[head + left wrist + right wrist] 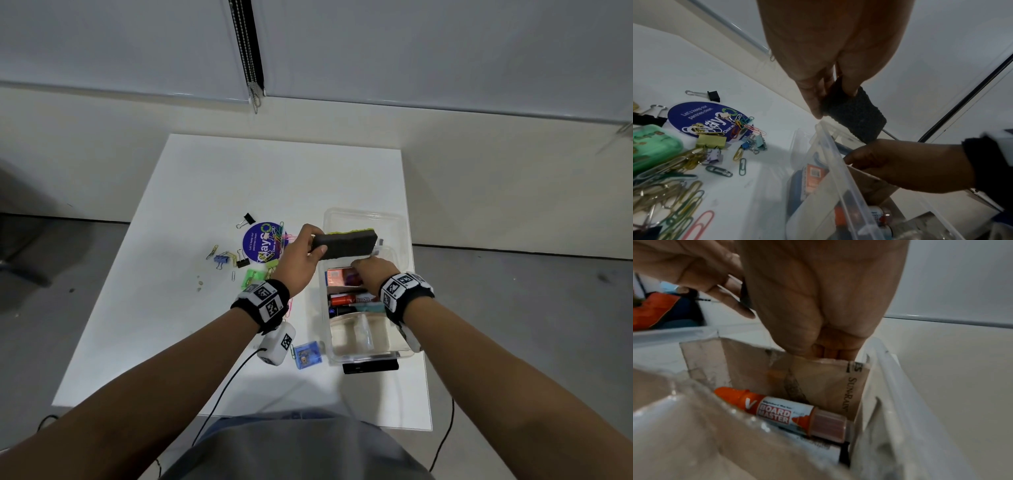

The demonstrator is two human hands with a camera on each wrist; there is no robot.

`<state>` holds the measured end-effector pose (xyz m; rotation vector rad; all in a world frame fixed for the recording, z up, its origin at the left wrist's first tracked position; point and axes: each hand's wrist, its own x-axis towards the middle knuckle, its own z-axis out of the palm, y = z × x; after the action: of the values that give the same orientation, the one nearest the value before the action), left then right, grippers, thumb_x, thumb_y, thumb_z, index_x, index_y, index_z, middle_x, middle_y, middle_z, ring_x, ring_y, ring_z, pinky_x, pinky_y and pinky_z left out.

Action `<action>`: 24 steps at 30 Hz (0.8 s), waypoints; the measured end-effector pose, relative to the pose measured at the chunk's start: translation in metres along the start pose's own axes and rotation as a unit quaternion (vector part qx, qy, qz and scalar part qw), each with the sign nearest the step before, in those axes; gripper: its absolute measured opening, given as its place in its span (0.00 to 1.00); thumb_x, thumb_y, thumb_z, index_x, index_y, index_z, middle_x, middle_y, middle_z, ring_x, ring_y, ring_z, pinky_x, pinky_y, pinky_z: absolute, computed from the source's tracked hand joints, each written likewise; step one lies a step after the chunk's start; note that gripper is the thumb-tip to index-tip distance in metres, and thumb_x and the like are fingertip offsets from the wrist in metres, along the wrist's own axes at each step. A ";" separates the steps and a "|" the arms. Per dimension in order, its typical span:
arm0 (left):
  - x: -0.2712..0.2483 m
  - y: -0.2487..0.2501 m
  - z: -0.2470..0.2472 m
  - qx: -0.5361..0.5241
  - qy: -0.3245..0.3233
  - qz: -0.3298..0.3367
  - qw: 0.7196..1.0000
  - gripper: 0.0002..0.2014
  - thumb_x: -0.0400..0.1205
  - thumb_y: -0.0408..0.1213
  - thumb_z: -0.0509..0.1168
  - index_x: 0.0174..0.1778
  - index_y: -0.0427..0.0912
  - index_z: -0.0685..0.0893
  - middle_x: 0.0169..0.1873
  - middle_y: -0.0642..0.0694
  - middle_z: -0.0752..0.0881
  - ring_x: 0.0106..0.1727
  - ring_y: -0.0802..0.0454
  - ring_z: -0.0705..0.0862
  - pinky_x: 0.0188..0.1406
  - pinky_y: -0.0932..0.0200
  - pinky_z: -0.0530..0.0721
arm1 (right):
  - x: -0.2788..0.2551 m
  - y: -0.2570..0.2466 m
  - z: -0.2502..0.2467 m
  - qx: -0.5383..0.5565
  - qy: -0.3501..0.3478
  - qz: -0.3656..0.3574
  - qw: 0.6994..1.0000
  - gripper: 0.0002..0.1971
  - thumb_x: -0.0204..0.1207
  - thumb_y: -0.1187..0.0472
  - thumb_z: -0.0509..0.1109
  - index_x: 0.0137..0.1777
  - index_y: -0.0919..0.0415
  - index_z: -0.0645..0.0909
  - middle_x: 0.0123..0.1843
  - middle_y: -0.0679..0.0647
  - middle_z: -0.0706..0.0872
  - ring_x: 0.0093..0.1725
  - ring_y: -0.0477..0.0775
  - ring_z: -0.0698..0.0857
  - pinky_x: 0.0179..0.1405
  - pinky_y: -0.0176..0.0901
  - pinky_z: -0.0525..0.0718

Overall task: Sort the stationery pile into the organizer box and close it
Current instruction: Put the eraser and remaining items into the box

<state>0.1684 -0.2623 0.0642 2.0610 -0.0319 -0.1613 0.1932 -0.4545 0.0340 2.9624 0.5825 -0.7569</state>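
Clip pile: loose paper clips and binder clips (224,259) lie on the white table (178,212) left of the hands, some spread over a round blue sticker (262,242).
Green case: a small green case (251,277) sits just beside the left wrist; a small blue box (309,355) lies nearer the person, close to the organizer's near left corner.
Left hand: the left hand (298,260) grips one end of a board eraser (346,244), thumb on the near side and fingers on the far side.
Eraser: dark and blocky with a yellow-green top edge, it is held level above the far part of the organizer, apart from its contents.
Right hand: the right hand (373,270) reaches down into the organizer, its fingers curled on the top edge of a brown cardboard divider (824,378).
Organizer: the clear plastic organizer box (409,260) stands open on the right of the table.
Contents: an orange packet (339,277) lies in the section under the eraser; an orange board marker (781,412) lies in the next section nearer the person; what fills the nearest section I cannot tell.
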 end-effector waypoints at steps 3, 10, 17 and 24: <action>0.002 -0.002 -0.001 -0.002 -0.014 0.014 1.000 0.10 0.85 0.34 0.62 0.60 0.48 0.71 0.51 0.44 0.86 0.53 0.48 0.87 0.57 0.48 0.86 | 0.001 0.014 0.005 0.134 -0.014 0.030 0.990 0.17 0.81 0.66 0.62 0.68 0.56 0.76 0.62 0.58 0.86 0.59 0.59 0.87 0.60 0.50 0.85; 0.004 -0.007 -0.002 0.051 -0.071 0.081 0.993 0.12 0.83 0.31 0.64 0.57 0.50 0.71 0.53 0.50 0.85 0.57 0.51 0.85 0.64 0.50 0.82 | -0.025 0.039 -0.031 0.715 0.049 0.166 0.677 0.19 0.86 0.51 0.54 0.58 0.68 0.76 0.45 0.71 0.88 0.37 0.67 0.89 0.34 0.49 0.87; 0.004 -0.017 0.011 0.176 -0.059 0.037 0.982 0.27 0.77 0.34 0.71 0.71 0.42 0.69 0.65 0.41 0.74 0.64 0.44 0.78 0.64 0.47 0.79 | -0.028 0.039 -0.038 0.615 0.134 0.163 0.760 0.12 0.80 0.64 0.67 0.60 0.63 0.70 0.46 0.66 0.86 0.31 0.62 0.87 0.27 0.48 0.85; 0.006 -0.022 0.014 0.086 -0.130 -0.095 0.983 0.20 0.86 0.39 0.62 0.72 0.44 0.65 0.39 0.41 0.86 0.36 0.46 0.88 0.43 0.48 0.88 | -0.041 0.036 -0.040 0.457 0.159 0.136 0.864 0.12 0.80 0.60 0.65 0.60 0.57 0.68 0.42 0.61 0.88 0.36 0.62 0.90 0.40 0.59 0.89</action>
<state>0.1712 -0.2648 0.0379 2.2017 -0.0102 -0.5640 0.1918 -0.4977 0.0862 3.9428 -0.3367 -0.6264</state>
